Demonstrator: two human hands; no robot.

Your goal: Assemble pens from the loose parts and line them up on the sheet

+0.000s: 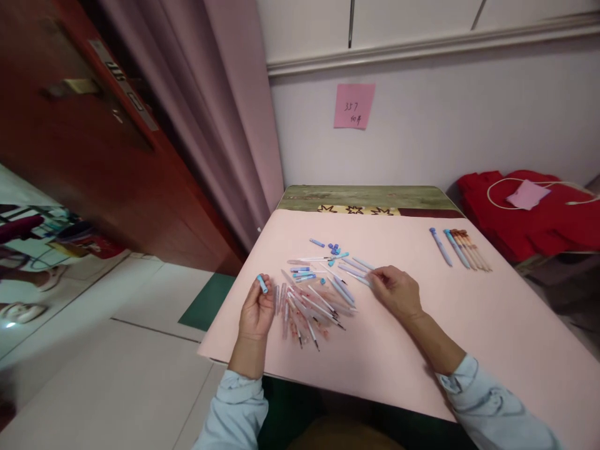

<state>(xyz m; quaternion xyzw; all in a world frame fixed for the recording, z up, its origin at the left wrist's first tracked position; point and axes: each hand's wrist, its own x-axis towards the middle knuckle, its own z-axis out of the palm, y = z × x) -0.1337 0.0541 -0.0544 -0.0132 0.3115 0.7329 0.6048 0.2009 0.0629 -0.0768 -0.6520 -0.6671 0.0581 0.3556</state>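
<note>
My left hand point(257, 309) is at the table's left side, thumb and fingers closed on a short light-blue pen barrel piece point(262, 284). Toward the middle, my right hand point(397, 289) has its fingers pinched at the end of a slim pale-blue pen tube point(360, 278); the fingertips partly hide the contact. Between the hands lies a loose pile of pen refills point(323, 306) mixed with clear pinkish tubes point(283, 297). Blue printed barrel pieces point(304, 275) rest just above the pile. Several small dark-blue caps point(334, 248) sit further back.
Assembled pens stand apart at the right: a blue pen point(441, 247), another blue pen point(457, 249) and several brown-topped pens point(471, 250). Red cloth point(501, 212) with a cable lies beyond the pink-covered table point(398, 369). At left are a curtain point(225, 125) and a door point(117, 169). Another person's feet point(23, 311) show at far left.
</note>
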